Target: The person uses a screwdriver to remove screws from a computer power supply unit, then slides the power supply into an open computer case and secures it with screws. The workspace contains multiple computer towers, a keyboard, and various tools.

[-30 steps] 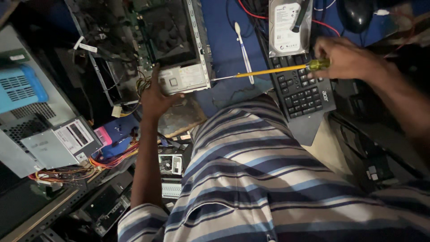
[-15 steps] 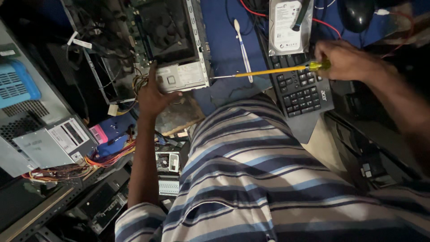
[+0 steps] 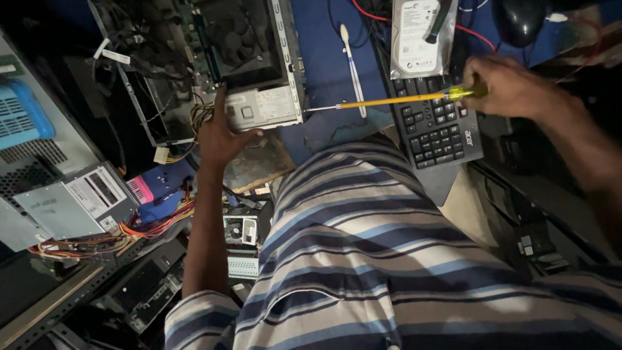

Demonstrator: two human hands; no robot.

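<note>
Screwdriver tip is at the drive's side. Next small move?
Probably seat the screwdriver tip squarely in the grey drive side and turn: right hand grips the handle, left hand braces the drive, tip sits at its edge.

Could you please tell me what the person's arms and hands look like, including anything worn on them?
Both hands, left hand and right hand, are bare: no gloves, rings or watch visible. The forearms are uncovered. The left arm shows a short shirt sleeve striped in navy, white and light blue.
</note>
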